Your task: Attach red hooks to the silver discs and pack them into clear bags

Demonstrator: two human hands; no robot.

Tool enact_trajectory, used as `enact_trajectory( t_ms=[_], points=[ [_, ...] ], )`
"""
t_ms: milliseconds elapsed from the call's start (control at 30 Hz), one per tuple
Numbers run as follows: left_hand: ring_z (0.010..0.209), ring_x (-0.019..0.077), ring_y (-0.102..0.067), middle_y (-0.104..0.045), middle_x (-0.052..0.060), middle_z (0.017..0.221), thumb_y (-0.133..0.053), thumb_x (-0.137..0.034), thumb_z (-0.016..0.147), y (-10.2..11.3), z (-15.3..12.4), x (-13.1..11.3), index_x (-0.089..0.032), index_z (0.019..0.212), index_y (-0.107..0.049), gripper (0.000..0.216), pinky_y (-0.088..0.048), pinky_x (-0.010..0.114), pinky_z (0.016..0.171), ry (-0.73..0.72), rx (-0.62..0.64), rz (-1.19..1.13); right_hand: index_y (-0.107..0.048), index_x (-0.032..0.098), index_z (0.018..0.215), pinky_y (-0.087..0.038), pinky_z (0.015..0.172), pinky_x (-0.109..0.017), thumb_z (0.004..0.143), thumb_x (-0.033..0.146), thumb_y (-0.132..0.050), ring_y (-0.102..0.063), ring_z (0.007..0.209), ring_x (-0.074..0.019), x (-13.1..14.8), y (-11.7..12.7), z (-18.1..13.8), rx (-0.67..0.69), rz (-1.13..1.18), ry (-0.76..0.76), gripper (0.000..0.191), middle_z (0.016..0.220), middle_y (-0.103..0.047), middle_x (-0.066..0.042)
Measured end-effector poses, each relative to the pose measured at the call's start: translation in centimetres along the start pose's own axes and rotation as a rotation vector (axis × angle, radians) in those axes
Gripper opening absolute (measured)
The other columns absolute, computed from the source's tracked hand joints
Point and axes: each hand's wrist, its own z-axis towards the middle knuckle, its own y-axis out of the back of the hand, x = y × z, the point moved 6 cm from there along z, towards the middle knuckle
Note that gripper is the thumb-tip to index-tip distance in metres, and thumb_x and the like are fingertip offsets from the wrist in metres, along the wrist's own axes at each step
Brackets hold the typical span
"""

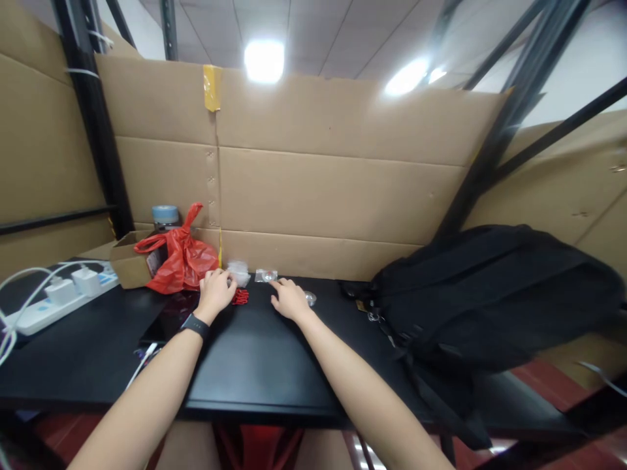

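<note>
My left hand (216, 291) rests on the black table (255, 365) with its fingers curled, touching a small clear plastic bag (239, 273). A small red item (240, 297) lies just right of that hand. My right hand (289, 298) lies flat on the table with fingers stretched toward another small clear packet (266, 275). A tiny clear piece (310, 299) sits right of the right hand. A dark band circles my left wrist.
A red plastic bag (179, 258), a blue-lidded jar (165, 217) and an open cardboard box (128, 261) stand at the back left. A white power strip (53, 297) with chargers lies far left. A black backpack (484, 294) fills the right. Cardboard walls (333, 183) surround the table.
</note>
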Motion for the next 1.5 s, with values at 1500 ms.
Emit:
enact_trajectory(
  t_ms=[1500],
  points=[
    [0.096, 0.0238, -0.064, -0.076, 0.000, 0.098, -0.063, -0.035, 0.081, -1.5, -0.1, -2.6, -0.030, 0.079, -0.078, 0.016, -0.042, 0.033, 0.080, -0.211, 0.154, -0.225, -0.077, 0.018, 0.090, -0.050, 0.080, -0.028, 0.059, 0.029, -0.085, -0.070, 0.084, -0.0192, -13.3, 0.3, -1.9, -0.043, 0.501, -0.224, 0.034, 0.087, -0.076, -0.004]
  ],
)
